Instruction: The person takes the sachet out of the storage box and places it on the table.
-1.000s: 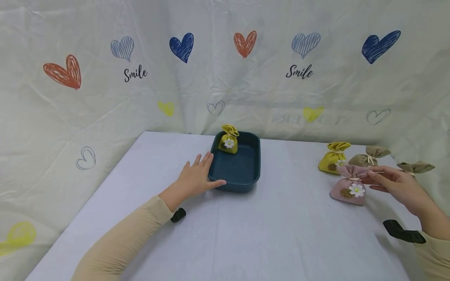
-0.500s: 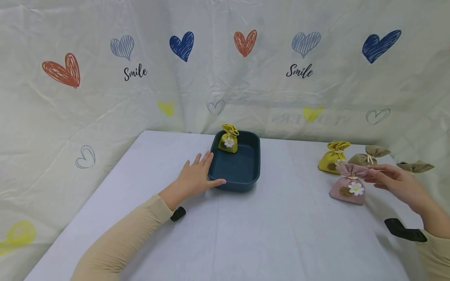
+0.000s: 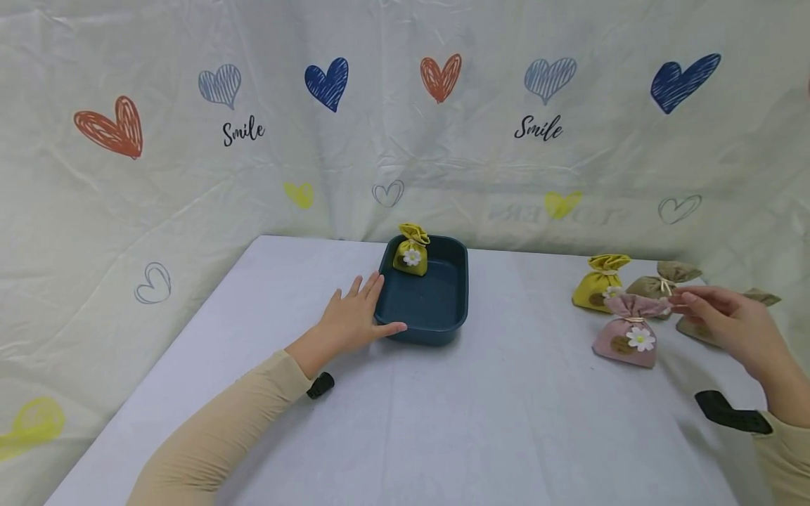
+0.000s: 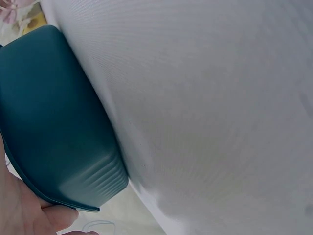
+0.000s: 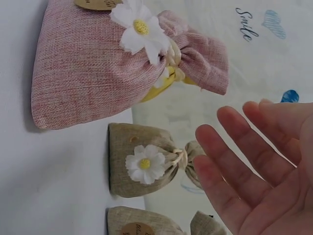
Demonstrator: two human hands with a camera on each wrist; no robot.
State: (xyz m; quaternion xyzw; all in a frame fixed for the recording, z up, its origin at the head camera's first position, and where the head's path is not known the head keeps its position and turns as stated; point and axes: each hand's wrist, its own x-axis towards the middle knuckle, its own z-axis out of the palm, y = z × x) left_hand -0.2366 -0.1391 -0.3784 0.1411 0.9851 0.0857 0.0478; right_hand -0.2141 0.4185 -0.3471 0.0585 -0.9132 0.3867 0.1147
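My left hand (image 3: 348, 322) rests against the left side of a dark teal plastic box (image 3: 427, 308), fingers spread along the rim and thumb at the near corner. A small yellow drawstring pouch (image 3: 411, 257) with a white flower stands inside it. At the right, my right hand (image 3: 737, 329) hovers beside a pink drawstring pouch (image 3: 623, 344). The right wrist view shows its loosely bent fingertips apart from the pink pouch (image 5: 93, 73), holding nothing. Behind stand another yellow pouch (image 3: 590, 289) and a tan pouch (image 3: 647, 286). A second tan pouch (image 3: 691, 329) is partly hidden by the right hand.
The white tabletop (image 3: 493, 414) stretches between the box and the pouches. A pale cloth backdrop (image 3: 380, 147) printed with hearts and "Smile" hangs right behind the table's far edge. Dark wrist mounts (image 3: 730, 413) sit at my sleeves.
My right hand has drawn slightly up and to the right from the pink pouch's top, baring more of the second tan pouch's body. My left hand and the box have stayed put.
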